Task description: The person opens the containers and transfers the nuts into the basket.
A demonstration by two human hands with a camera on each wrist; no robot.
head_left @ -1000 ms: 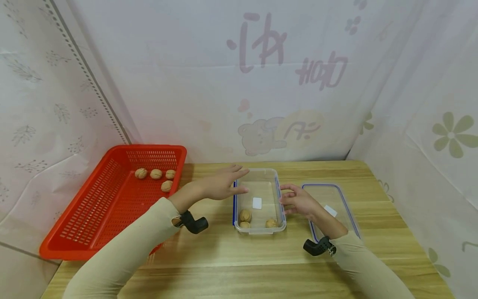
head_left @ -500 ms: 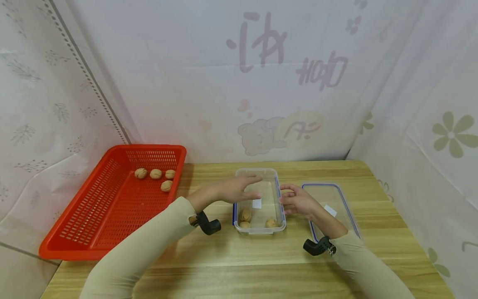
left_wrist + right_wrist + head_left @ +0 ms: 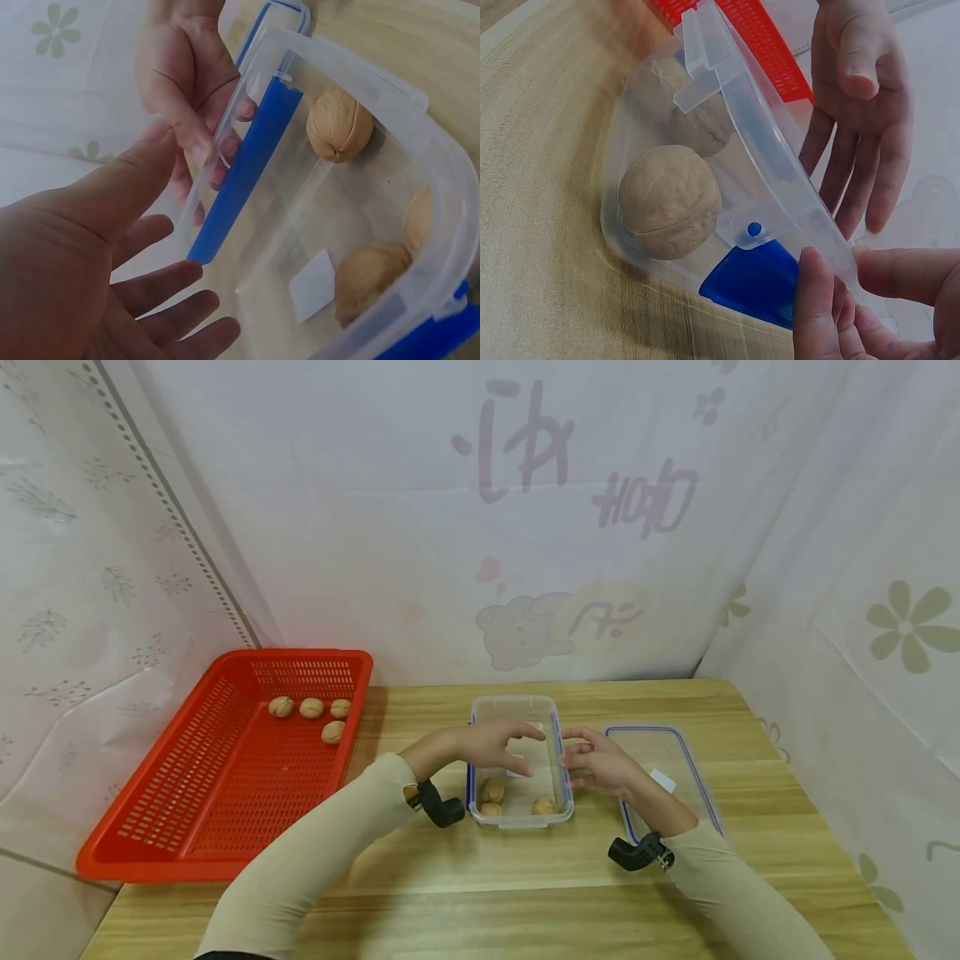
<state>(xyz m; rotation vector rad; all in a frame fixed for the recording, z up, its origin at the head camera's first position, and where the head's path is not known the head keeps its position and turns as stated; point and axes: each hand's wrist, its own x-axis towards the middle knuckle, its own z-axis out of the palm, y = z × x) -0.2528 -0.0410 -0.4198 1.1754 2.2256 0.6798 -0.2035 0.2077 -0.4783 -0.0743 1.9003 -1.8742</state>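
Observation:
A clear plastic food container (image 3: pixel 522 820) with blue side clips stands on the table. Inside it, 3 walnuts (image 3: pixel 492 790) lie near its front end, by a white label (image 3: pixel 313 286). My left hand (image 3: pixel 491 743) hovers over the container, fingers spread and thumb apart; the left wrist view shows nothing in it. At the container's right side, my right hand (image 3: pixel 600 764) holds the wall, thumb at the rim (image 3: pixel 832 225) and fingers outside by the blue clip (image 3: pixel 757 283). The left hand (image 3: pixel 866 112) also appears beyond the rim in the right wrist view.
A red slotted basket (image 3: pixel 225 810) at the left holds several walnuts (image 3: pixel 312 708) in its far right corner. Right of the container lies a clear lid (image 3: pixel 652 743) with a blue seal, partly under the right forearm. A printed cloth (image 3: pixel 420 527) hangs behind the table.
My left hand has moved right, from the container's left edge to over its middle. The right hand and the walnuts have stayed in place.

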